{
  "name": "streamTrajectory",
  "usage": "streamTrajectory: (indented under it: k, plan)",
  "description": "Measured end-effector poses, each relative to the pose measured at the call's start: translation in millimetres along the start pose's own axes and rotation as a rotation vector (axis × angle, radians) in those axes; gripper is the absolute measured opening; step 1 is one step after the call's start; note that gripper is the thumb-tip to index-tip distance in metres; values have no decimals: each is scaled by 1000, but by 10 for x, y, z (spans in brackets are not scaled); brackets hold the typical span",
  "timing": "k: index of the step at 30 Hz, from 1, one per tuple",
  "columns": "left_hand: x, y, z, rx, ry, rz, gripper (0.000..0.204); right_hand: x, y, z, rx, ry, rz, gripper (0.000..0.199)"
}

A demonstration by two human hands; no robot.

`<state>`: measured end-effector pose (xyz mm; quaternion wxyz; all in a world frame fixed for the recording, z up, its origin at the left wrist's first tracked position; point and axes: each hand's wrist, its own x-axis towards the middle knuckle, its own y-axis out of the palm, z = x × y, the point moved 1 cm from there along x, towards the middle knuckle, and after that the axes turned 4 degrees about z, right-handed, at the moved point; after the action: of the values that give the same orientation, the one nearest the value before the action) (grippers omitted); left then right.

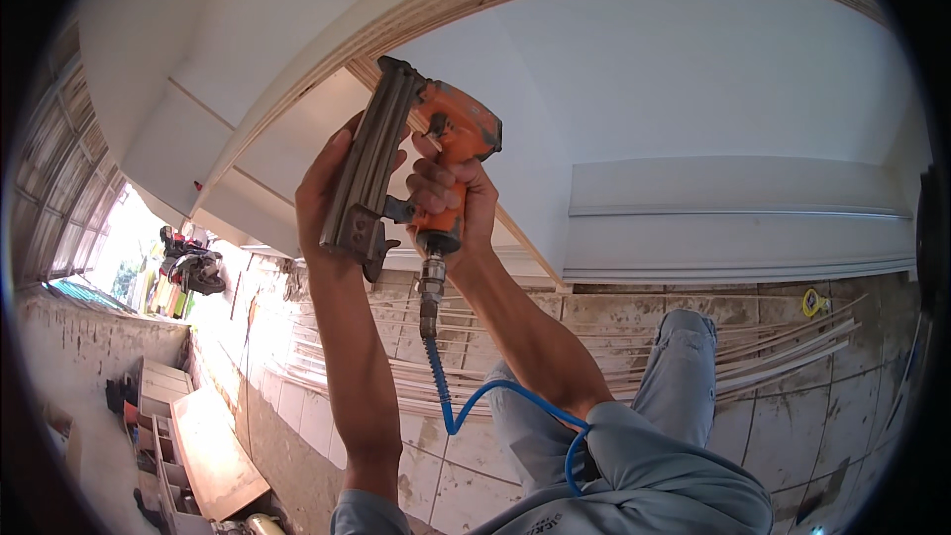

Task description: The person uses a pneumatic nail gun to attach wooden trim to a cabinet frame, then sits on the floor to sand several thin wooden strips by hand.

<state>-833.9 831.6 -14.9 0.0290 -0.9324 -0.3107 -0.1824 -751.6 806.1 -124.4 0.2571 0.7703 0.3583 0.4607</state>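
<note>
An orange and black pneumatic nail gun [461,124] is held up in front of white cabinetwork, its nose close to a wooden edge strip [342,48]. My right hand [477,200] wraps round its orange grip, the index finger near the trigger. Behind the long grey magazine [369,168], my left hand [319,188] grips it, with fingertips showing on the far side. A metal coupling [432,282] joins the base of the grip to a blue coiled air hose [525,391], which runs down past my right forearm. The nail gun hides part of the strip.
White panels [693,69] rise ahead, with grooved ledges [738,210] at right. Long thin wooden strips [733,367] lie across the dirty tiled floor [783,426] by my legs. A yellow tape roll [813,303] is at right. At lower left stand a board [218,456] and shelving; a motorcycle [190,263] is beyond.
</note>
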Motion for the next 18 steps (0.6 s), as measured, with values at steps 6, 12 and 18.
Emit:
streamTrajectory:
  k: [6, 12, 18]
  plan:
    - [-8, -41, -9, -14, -15, -34, 50, 7, 12, -33, -16, -9, 0, 39]
    - [-19, -7, -10, -1, -4, -46, 50, 31, -33, -18, -11, -10, 24, 39]
    - [-12, -48, 13, -56, -5, -33, 49, 23, -26, -29, -27, -10, 5, 38]
